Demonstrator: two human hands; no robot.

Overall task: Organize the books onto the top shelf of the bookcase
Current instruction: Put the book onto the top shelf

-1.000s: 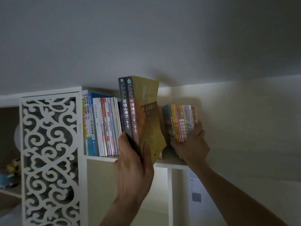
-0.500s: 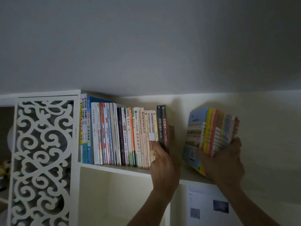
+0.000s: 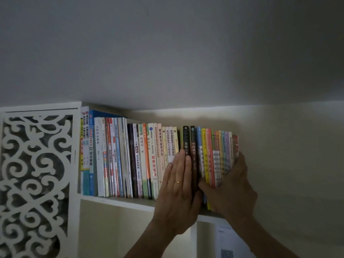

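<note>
Your bookcase [image 3: 119, 202] fills the lower left of the frame, with a white carved panel [image 3: 35, 181] at the far left and the top shelf running right across the middle. On that shelf the books [image 3: 119, 159] stand upright in one unbroken row, spines out, from beside the panel to the right of centre. Your left hand [image 3: 176, 190] lies flat against the spines near the middle of the row, its fingers [image 3: 181, 164] straight and together, holding nothing, over the pale books and the two dark books [image 3: 192, 144]. Just right of it, your right hand [image 3: 232, 187] grips the thin colourful books [image 3: 217, 151] that end the row, thumb low on their spines and fingers curled round the far end.
</note>
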